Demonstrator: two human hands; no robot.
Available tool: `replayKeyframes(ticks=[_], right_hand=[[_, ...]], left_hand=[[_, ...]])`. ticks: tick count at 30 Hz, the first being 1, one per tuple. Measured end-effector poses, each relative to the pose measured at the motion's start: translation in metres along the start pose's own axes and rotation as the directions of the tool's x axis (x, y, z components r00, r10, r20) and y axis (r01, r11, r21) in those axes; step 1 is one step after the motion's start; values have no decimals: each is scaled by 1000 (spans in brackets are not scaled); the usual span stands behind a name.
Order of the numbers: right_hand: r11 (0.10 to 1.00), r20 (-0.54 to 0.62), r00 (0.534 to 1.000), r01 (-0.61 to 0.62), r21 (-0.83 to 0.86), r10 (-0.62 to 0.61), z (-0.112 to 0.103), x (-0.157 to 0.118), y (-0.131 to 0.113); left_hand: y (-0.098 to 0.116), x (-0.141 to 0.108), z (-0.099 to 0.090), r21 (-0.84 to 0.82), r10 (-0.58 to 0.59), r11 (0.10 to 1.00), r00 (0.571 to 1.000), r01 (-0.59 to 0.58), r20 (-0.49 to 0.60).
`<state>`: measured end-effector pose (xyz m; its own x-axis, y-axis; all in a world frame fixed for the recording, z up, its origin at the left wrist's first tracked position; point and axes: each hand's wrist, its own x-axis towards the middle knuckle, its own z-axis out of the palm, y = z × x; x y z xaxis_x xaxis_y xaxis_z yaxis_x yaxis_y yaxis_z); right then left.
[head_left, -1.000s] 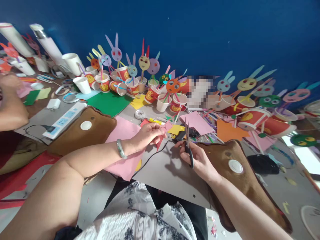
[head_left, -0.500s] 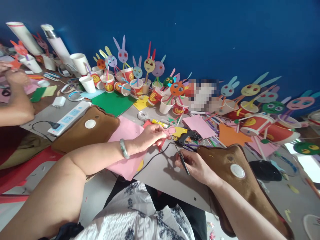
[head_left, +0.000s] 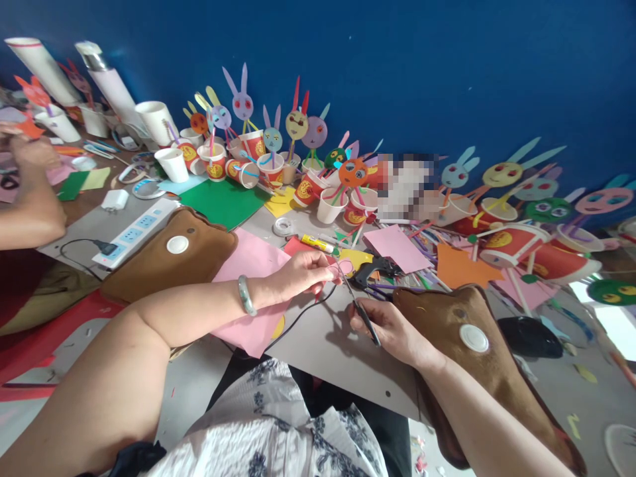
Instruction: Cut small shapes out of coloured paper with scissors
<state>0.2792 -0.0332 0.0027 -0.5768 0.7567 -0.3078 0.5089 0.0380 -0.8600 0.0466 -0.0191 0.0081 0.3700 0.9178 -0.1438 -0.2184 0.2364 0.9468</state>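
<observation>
My left hand (head_left: 303,273) pinches a small pink paper piece (head_left: 342,267) over the grey table (head_left: 328,351). A green bracelet sits on that wrist. My right hand (head_left: 390,328) grips dark scissors (head_left: 362,306), and their blades point up to the left and meet the pink piece. A black hot glue gun (head_left: 375,270) lies just beyond both hands, its cord running back under my left hand. A large pink paper sheet (head_left: 251,285) lies under my left forearm.
Brown plush pads lie at left (head_left: 169,262) and under my right forearm (head_left: 477,351). Several paper cups with bunny faces (head_left: 298,159) line the blue wall. A green sheet (head_left: 221,202), white power strip (head_left: 134,233), tape roll (head_left: 284,226) and another person's arm (head_left: 27,199) are nearby.
The scissors swung from upright to slanting left, and their blades reached the pink piece. My left hand shifted slightly right. The view moved a little.
</observation>
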Motion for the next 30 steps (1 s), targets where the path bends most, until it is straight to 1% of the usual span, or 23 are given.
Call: replayKeyframes(ticks=[10, 17, 22, 30], right_hand=[[1000, 5, 1000, -13, 15, 13, 1, 0, 3], [1000, 3, 1000, -4, 26, 4, 0, 0, 2], [1000, 7, 1000, 4, 25, -5, 0, -1, 0], [1000, 6, 1000, 2, 18, -2, 0, -1, 0]], left_hand=[[-1, -1, 0, 13, 7, 1000, 1000, -7, 20], [0, -1, 0, 41, -9, 999, 1000, 9, 3], [0, -2, 0, 19, -2, 1000, 1000, 2, 16], [-1, -2, 1, -8, -25, 1000, 999, 25, 25]])
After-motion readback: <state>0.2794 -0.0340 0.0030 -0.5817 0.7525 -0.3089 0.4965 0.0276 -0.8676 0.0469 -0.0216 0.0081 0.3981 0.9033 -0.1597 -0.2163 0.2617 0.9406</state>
